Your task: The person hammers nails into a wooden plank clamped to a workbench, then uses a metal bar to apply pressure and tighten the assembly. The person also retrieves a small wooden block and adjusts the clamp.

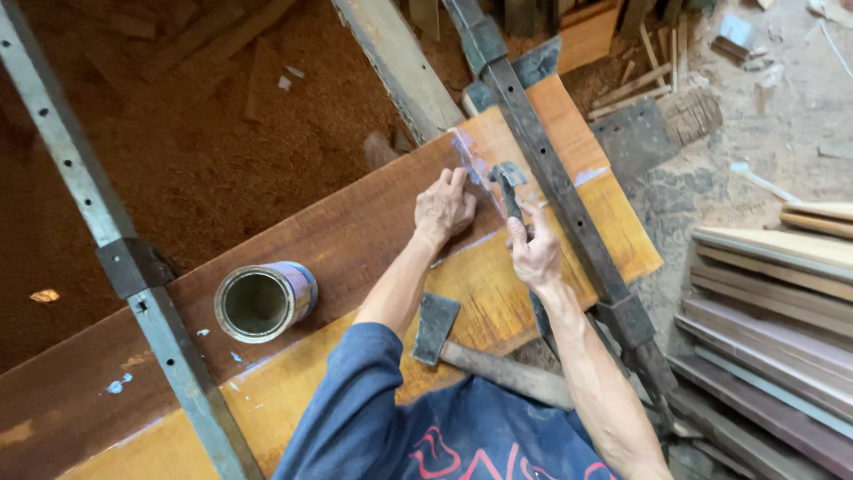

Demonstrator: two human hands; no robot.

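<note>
Head view: left hand [443, 209] flat, fingers spread, pressing on dark board [293, 240] at the seam. Right hand [534, 253] grip clenched on a scraper [508, 182], blade on the seam beside the left fingers. Bar clamp [555, 182] just right. Tin [264, 300] and hatchet [462, 347] lie nearby on orange board [498, 284].

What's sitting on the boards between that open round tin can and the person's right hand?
In the head view, between the open round metal can and the right hand lie the person's left forearm and a dark-headed hammer on the orange wooden board.
</note>
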